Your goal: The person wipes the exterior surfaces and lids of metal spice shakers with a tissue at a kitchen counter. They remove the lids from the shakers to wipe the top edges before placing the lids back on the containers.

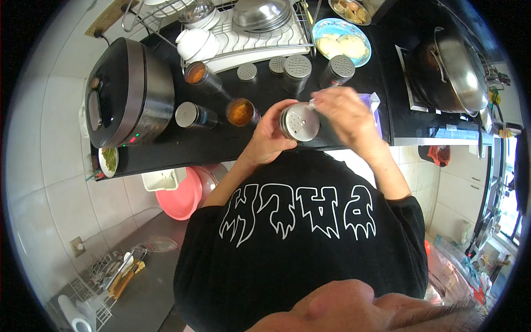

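Observation:
My left hand [269,135] grips a shaker jar with a perforated metal lid [303,122] near the counter's front edge. At the lid's right rim is my right hand [346,116], slightly blurred, its fingertips closed on a small white wad, perhaps tissue. Left of the held jar stands an uncapped jar of orange-red powder [240,113]; another uncapped jar [198,74] with similar powder is farther back. A capped shaker [187,114] stands at the left. Two loose perforated lids [247,72] [277,64] and two capped shakers [298,68] [341,68] sit behind my hands.
A multicooker [155,95] with lit indicators stands left, near a small dish of chopped greens [109,159]. Behind are a dish rack [249,52], a blue plate of dough-like pieces [361,31] and a bowl [365,18]. A lidded wok [431,79] sits right; a purple-and-white packet [375,108] lies beside my right hand.

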Available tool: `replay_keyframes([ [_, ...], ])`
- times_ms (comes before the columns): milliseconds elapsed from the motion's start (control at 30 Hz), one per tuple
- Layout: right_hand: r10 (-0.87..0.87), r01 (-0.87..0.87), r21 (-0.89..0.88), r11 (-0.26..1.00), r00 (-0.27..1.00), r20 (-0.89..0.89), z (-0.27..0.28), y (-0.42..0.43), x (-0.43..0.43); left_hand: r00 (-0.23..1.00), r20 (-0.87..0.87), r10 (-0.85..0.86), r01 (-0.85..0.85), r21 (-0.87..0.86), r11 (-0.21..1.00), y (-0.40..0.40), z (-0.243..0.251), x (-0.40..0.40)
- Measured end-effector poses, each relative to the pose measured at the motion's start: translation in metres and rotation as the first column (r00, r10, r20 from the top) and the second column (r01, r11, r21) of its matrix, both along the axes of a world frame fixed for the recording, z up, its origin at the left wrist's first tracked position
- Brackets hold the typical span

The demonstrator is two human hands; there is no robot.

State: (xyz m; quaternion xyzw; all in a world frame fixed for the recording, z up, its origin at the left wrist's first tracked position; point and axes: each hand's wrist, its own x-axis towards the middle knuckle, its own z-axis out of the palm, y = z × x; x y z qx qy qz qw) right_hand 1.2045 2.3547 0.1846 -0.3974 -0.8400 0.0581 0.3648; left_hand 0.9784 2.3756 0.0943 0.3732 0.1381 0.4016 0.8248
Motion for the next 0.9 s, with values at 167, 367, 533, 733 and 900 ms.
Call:
replay_keyframes([
  [167, -0.177, 0.031, -0.444, 0.895, 0.94, -0.291, -0.003, -0.016, 0.013, 0.997, 0.067, -0.025, 0.025, 0.009, 1.0, 0.001, 0.0, -0.003],
  [367, 0.053, -0.156, -0.598, 0.786, 0.981, -0.186, -0.007, -0.014, -0.014, 0.986, -0.16, -0.049, 0.056, 0.039, 0.998, -0.003, 0.002, -0.014],
  [533, 0.077, -0.143, -0.639, 0.756, 0.989, -0.13, -0.023, -0.013, -0.021, 0.984, -0.146, -0.104, 0.106, 0.007, 0.994, -0.016, -0.016, -0.028],
  [733, 0.082, -0.145, -0.733, 0.665, 0.989, -0.121, -0.012, -0.002, -0.04, 0.978, -0.206, -0.015, 0.017, 0.009, 1.0, -0.021, -0.017, -0.044],
  [900, 0.129, -0.187, -0.643, 0.743, 0.982, -0.137, -0.022, 0.003, -0.051, 0.978, -0.207, 0.031, -0.026, 0.028, 0.999, -0.021, -0.014, -0.053],
])
